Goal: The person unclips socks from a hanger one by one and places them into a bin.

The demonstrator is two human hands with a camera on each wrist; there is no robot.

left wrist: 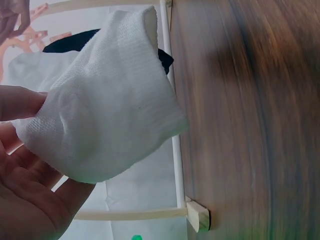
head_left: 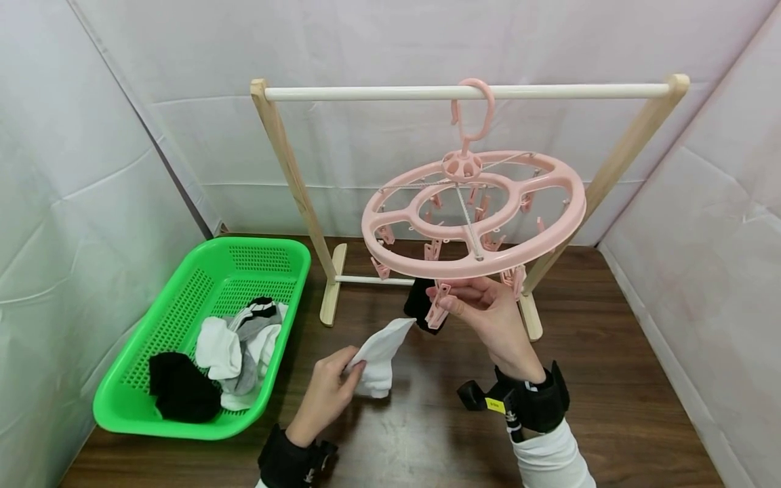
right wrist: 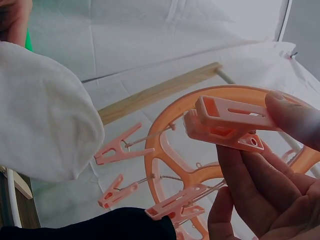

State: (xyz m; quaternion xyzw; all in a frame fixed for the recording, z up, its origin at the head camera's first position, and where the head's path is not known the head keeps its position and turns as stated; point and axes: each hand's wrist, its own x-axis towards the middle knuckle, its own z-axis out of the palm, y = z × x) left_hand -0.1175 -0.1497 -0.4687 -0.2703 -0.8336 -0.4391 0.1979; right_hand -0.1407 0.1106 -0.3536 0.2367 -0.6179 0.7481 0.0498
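Note:
A white sock [head_left: 379, 356] is pinched between the thumb and fingers of my left hand [head_left: 329, 386], its ribbed cuff free in the left wrist view. My right hand [head_left: 497, 322] grips a pink clothespin [head_left: 439, 308] just under the front rim of a round pink drying hanger [head_left: 421, 266]. Thumb and fingertips press the two arms of that clothespin in the right wrist view. The sock is left of and below the clothespin, apart from it. Behind the clothespin hangs a black sock [head_left: 419, 301], held by another pink clip [right wrist: 175, 202].
The hanger's hook [head_left: 488, 112] loops over the white bar [head_left: 366, 93] of a wooden-legged rack. To the left, a green basket [head_left: 152, 427] contains a black cloth item [head_left: 183, 390] and several white and grey socks [head_left: 219, 349]. White fabric walls [head_left: 390, 41] surround the dark wooden surface [head_left: 610, 407].

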